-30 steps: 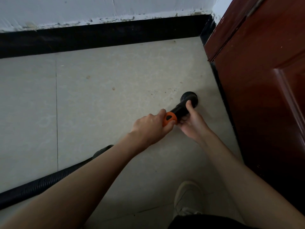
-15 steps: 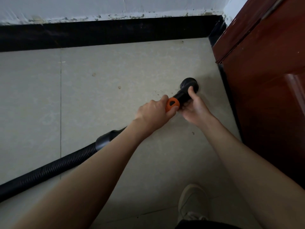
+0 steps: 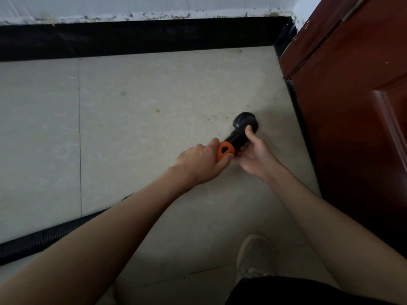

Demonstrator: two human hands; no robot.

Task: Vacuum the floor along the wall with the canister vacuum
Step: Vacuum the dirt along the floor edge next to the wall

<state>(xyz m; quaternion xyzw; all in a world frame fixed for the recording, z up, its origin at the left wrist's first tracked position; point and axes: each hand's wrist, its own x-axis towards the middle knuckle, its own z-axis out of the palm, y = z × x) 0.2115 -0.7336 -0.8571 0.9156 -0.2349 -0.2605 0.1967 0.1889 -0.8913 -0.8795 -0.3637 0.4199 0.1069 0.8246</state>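
My left hand (image 3: 201, 161) is wrapped around the vacuum's handle, fingers curled over the orange collar (image 3: 224, 150) so that only its front end shows. My right hand (image 3: 256, 155) cups the black tube (image 3: 236, 139) just ahead of that collar, fingers curled underneath and thumb lying along the top toward the round nozzle (image 3: 245, 123). So both grips are clamped on the same wand, one right behind the other, nearly touching. The nozzle sits flat on the pale tiled floor (image 3: 143, 133), close to the dark red wooden door (image 3: 352, 106) on my right and well short of the black skirting board (image 3: 132, 38) that runs under the white wall (image 3: 132, 5). Small specks of dirt lie on the tile just beside the nozzle. The ribbed black hose (image 3: 44, 238) trails off to my lower left, passing under my left forearm. My light shoe (image 3: 253, 256) stands on the floor below my hands.
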